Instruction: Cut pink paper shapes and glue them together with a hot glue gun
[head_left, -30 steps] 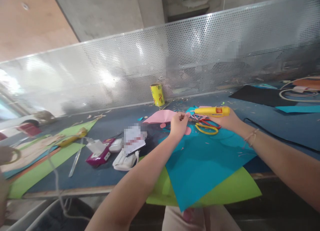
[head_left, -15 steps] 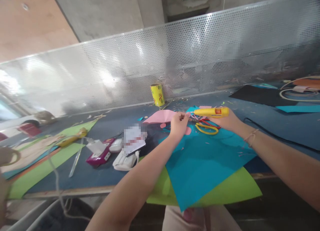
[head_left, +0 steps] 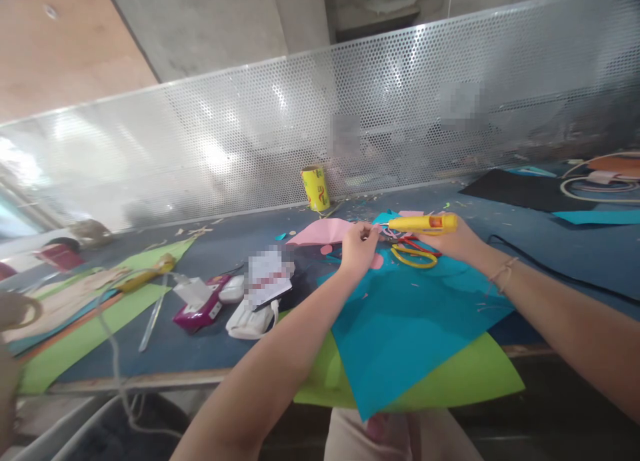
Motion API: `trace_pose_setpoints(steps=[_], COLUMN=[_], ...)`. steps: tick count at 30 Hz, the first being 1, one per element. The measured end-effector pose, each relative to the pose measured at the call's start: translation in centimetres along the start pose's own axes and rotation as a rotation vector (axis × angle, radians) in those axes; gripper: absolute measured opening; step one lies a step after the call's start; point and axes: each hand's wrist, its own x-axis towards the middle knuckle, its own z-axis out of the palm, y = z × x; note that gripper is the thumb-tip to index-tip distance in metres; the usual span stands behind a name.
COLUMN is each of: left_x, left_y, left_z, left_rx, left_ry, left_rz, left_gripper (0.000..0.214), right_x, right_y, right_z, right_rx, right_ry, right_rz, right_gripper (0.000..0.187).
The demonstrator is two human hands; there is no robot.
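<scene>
My right hand is closed around a yellow hot glue gun, whose nozzle points left. At the nozzle's tip, the pinched fingers of my left hand hold a small pink paper piece, partly hidden by those fingers. Beneath the glue gun lie scissors with yellow and red handles. A pink paper circle rests beside my left wrist, and another pink circle is further left. Folded pink paper sits just behind my left hand. Blue paper spreads below both hands.
Green paper overhangs the table's front edge. To the left are a purple tissue pack, a white case and another yellow glue gun. A yellow roll stands by the perforated metal screen. A black cord runs right.
</scene>
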Motion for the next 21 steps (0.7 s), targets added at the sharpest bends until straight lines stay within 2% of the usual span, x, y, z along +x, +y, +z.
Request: trace_pose_setpoints(steps=[14, 21], left_x=[-0.22, -0.19], left_y=[0.34, 0.21], left_z=[-0.09, -0.06], left_rx=[0.087, 0.087], left_ry=[-0.016, -0.019], left_rz=[0.051, 0.054], left_gripper=[0.013, 0.014], right_x=[0.05, -0.01], right_y=[0.03, -0.08], right_z=[0.01, 0.02], right_rx=[-0.013, 0.000], right_ry=[-0.018, 0.003], right_rz=[-0.032, 0.012], right_gripper=[0.028, 0.028])
